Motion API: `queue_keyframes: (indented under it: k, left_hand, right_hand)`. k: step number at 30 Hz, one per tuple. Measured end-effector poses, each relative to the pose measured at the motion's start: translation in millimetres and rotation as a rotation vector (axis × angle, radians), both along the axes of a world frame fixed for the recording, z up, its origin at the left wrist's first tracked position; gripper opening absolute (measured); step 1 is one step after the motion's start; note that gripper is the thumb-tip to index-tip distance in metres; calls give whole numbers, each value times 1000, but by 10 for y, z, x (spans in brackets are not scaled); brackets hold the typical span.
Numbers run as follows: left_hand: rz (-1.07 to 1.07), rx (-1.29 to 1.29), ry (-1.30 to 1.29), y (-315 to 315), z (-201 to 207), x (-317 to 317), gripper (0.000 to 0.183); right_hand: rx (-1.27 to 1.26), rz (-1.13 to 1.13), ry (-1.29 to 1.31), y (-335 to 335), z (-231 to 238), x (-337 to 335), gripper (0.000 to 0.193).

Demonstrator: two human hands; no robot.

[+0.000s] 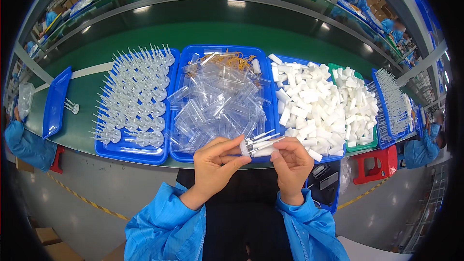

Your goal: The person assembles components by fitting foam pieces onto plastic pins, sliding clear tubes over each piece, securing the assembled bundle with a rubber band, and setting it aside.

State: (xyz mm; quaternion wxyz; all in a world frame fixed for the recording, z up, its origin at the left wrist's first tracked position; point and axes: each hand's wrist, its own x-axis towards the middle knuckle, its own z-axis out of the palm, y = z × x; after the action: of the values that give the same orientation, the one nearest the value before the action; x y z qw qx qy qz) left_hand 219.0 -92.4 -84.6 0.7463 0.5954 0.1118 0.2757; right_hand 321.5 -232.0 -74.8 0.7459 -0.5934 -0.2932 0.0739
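Note:
In front of my body, my left hand pinches a translucent white pronged part by its round base, between thumb and fingers. Its several thin prongs point right, toward my right hand. The fingers of my right hand are closed at the prong ends, around a white sleeve-like piece lying along the lower prongs. Whether that piece is pushed onto a prong I cannot tell. Both hands are just over the front edge of a tray of clear plastic tubes.
At left, a blue tray bears rows of pronged parts. To the right, white cylindrical pieces fill blue and green trays. Yellow rubber bands lie behind the tubes. A red stool stands at right; co-workers sit at both sides.

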Motion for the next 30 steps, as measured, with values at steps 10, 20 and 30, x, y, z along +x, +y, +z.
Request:
queue_keyframes:
  k: [10, 20, 30]
  left_hand:
    - [-25, -1, 0, 35, -47, -1, 43]
    - [2, 135, 107, 75, 49, -8, 44]
    - [10, 57, -50, 54, -49, 3, 29]
  right_hand:
    - [-24, 167, 223, -35, 77, 58, 20]
    - [-366, 282, -176, -202, 273, 274, 31]
    - [-786, -333, -723, -460, -44, 946, 32]
